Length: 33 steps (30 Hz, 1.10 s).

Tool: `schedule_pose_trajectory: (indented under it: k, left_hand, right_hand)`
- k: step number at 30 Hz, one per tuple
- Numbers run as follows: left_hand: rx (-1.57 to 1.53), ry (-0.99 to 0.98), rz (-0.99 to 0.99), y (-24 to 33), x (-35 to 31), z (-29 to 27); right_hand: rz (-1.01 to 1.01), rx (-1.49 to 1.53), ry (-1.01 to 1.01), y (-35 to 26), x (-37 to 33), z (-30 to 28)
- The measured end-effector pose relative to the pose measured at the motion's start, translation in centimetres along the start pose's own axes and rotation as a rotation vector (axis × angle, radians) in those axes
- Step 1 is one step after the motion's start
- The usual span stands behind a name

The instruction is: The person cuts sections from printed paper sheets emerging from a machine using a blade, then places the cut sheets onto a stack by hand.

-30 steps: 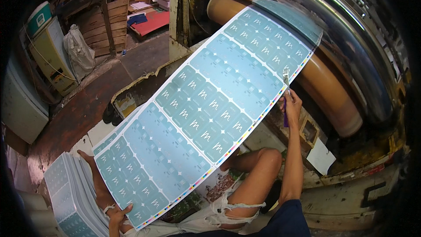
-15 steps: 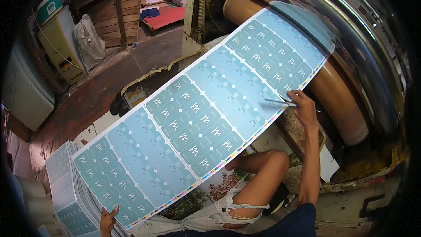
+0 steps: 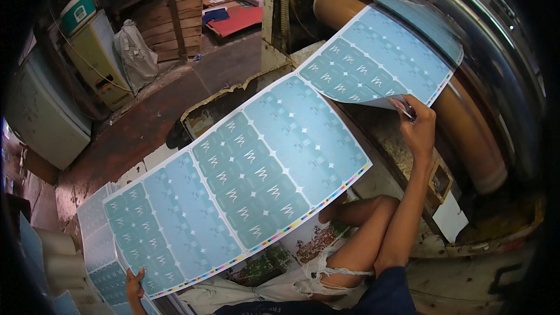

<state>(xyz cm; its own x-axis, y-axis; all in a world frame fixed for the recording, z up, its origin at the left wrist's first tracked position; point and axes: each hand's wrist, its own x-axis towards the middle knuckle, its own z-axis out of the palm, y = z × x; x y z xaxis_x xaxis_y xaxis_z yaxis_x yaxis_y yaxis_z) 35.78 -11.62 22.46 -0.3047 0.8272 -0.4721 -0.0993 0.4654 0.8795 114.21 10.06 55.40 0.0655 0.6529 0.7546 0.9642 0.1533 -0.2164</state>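
A long printed sheet in teal and pale blue [image 3: 274, 140] stretches diagonally across my lap. My left hand [image 3: 135, 284] is closed on its near left corner, thumb on top. A second printed section [image 3: 379, 52] hangs from the roller side, and its lower edge curls up. My right hand [image 3: 419, 121] is closed by that section's near corner, pinching it, with a slim knife-like tool [image 3: 405, 111] among the fingers, mostly hidden. A gap widens between the two sections toward the right. Whether they still join at the far left edge, I cannot tell.
A stack of printed sheets [image 3: 96, 227] stands at the left. Large shiny metal rollers [image 3: 496, 41] and a brown roller [image 3: 466, 134] fill the right side. Behind are a wooden pallet [image 3: 169, 29], a white sack [image 3: 135, 52] and a teal-lidded box [image 3: 79, 11].
The continuous sheet has parted along a white band between sections. My right hand moved up and right, lifting the upper section's corner. The lower section's free edge dropped slightly; my left hand stays on its corner.
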Motion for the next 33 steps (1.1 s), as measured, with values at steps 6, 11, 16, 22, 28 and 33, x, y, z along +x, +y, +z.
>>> schedule_pose_trajectory:
  k: [6,11,16,22,28,33]
  left_hand:
    - [0.057,0.165,-0.05,9.9,-6.3,-2.0]
    - [0.052,0.13,-0.032,9.1,2.4,7.8]
    - [-0.056,-0.047,0.061,-2.5,18.3,0.1]
    - [-0.057,-0.159,0.103,-19.0,31.7,-17.9]
    - [0.195,-0.031,0.21,-19.7,33.5,-22.7]
    - [1.128,0.182,0.596,-17.1,28.4,-17.1]
  right_hand:
    - [0.221,0.099,-0.105,2.3,0.0,-1.1]
    - [0.162,0.114,-0.199,3.6,0.2,2.6]
    - [0.166,0.168,-0.194,-10.9,-14.2,16.0]
    - [0.257,0.17,-0.334,-35.4,-34.9,26.0]
    - [0.153,0.295,-0.381,-40.1,-33.1,25.0]
    - [0.226,0.225,-0.487,-41.1,-33.3,23.0]
